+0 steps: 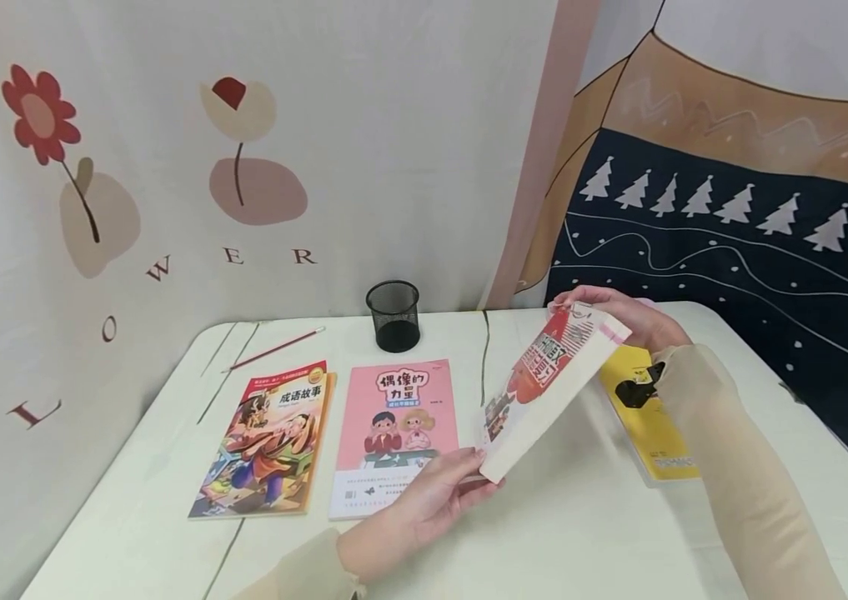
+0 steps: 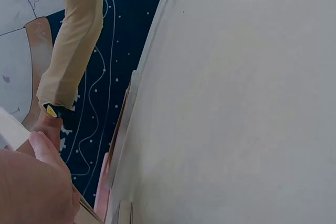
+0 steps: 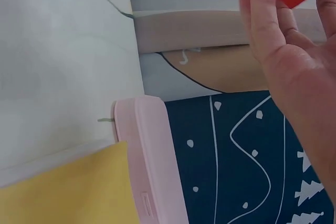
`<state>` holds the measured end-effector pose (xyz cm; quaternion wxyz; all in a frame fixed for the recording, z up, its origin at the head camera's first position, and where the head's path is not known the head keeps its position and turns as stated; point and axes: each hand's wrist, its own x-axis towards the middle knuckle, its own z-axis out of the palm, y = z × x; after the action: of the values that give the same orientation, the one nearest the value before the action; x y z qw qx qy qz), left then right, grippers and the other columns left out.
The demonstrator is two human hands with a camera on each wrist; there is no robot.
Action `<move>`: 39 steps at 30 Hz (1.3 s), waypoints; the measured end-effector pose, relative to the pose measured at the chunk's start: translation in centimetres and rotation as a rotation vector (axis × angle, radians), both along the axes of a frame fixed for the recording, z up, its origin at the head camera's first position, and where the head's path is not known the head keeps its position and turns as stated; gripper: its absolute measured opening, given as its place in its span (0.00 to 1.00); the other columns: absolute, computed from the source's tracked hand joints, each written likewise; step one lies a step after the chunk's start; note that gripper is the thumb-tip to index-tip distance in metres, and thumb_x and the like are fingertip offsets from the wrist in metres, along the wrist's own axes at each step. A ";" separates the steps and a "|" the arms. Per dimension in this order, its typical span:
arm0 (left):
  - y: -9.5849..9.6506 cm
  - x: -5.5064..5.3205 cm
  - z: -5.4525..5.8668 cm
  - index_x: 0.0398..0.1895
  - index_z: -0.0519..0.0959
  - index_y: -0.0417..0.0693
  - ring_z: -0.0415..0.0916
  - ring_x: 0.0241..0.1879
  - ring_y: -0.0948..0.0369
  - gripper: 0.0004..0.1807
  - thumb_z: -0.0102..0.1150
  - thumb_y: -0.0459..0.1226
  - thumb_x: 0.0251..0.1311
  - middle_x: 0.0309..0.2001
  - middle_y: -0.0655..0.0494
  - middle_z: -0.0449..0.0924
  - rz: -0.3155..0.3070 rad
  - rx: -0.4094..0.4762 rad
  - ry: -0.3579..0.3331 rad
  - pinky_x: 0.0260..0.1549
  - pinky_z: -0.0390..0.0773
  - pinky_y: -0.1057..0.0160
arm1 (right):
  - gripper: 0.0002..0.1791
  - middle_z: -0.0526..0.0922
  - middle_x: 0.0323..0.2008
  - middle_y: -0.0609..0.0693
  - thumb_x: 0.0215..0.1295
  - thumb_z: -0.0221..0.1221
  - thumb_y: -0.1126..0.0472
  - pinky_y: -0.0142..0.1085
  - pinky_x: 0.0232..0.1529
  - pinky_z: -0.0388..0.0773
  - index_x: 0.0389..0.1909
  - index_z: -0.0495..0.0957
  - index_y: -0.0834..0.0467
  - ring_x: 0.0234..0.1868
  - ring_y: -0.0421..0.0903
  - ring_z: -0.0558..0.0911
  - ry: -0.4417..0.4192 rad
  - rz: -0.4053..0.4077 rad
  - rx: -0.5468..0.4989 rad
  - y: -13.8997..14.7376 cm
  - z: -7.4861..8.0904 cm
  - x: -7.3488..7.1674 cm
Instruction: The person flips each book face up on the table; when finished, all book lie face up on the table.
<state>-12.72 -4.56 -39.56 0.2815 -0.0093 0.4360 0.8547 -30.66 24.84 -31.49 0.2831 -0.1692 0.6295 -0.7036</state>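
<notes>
A thick book [image 1: 532,387] with a red and white cover is held up at a slant over the table. My left hand [image 1: 429,510] grips its lower corner, thumb on the cover side. At the top end my right hand [image 1: 622,317] holds the book, the fingers reaching round behind it. The right wrist view shows the right hand [image 3: 294,56] with a red corner of the cover by its fingers. Just left of the held book lies a pink book [image 1: 399,433]. A yellow book [image 1: 652,425] lies under the right forearm, partly hidden.
A book with a colourful cover [image 1: 266,446] lies on the left, overlapping an orange edge beneath. Behind it is a red pencil [image 1: 277,350]. A black mesh pen holder [image 1: 396,321] stands at the back. A pink case [image 3: 149,161] sits at the table's far edge, beside the yellow book.
</notes>
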 end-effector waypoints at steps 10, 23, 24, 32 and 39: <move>-0.2 -0.2 0.0 0.59 0.56 0.32 0.76 0.39 0.55 0.29 0.53 0.31 0.56 0.45 0.43 0.72 0.095 -0.066 0.043 0.40 0.75 0.63 | 0.24 0.59 0.61 0.52 0.59 0.55 0.62 0.53 0.48 0.66 0.58 0.67 0.50 0.51 0.61 0.70 -0.139 -0.108 0.029 0.0 0.2 0.6; -0.6 -0.1 -0.2 0.62 0.53 0.36 0.74 0.43 0.54 0.31 0.52 0.28 0.55 0.51 0.44 0.70 0.174 -0.121 0.102 0.39 0.76 0.62 | 0.24 0.66 0.58 0.53 0.64 0.49 0.62 0.42 0.49 0.70 0.62 0.62 0.53 0.52 0.55 0.68 -0.082 -0.084 0.111 0.3 -1.1 0.0; -0.6 -0.1 -0.1 0.62 0.53 0.37 0.74 0.43 0.54 0.32 0.53 0.28 0.55 0.51 0.44 0.70 0.176 -0.125 0.104 0.39 0.76 0.62 | 0.24 0.66 0.58 0.53 0.64 0.49 0.61 0.43 0.50 0.70 0.62 0.61 0.53 0.53 0.55 0.68 -0.096 -0.083 0.108 0.3 -1.1 0.0; -0.5 0.1 -0.1 0.60 0.53 0.34 0.75 0.41 0.53 0.32 0.54 0.28 0.53 0.46 0.44 0.71 0.173 -0.177 0.126 0.39 0.76 0.60 | 0.26 0.66 0.57 0.56 0.61 0.53 0.58 0.45 0.50 0.69 0.62 0.62 0.52 0.51 0.58 0.69 -0.097 -0.119 0.184 0.6 -1.6 0.2; -0.2 0.5 -0.5 0.61 0.50 0.33 0.75 0.40 0.52 0.34 0.54 0.25 0.51 0.44 0.43 0.72 0.161 -0.185 0.124 0.40 0.76 0.58 | 0.27 0.68 0.55 0.56 0.60 0.55 0.59 0.43 0.50 0.69 0.60 0.63 0.58 0.51 0.56 0.69 0.070 -0.083 0.308 0.9 -1.9 0.1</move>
<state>-12.26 -4.72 -40.02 0.1823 -0.0172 0.5274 0.8297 -30.57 25.79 -33.40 0.2541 -0.1222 0.7460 -0.6033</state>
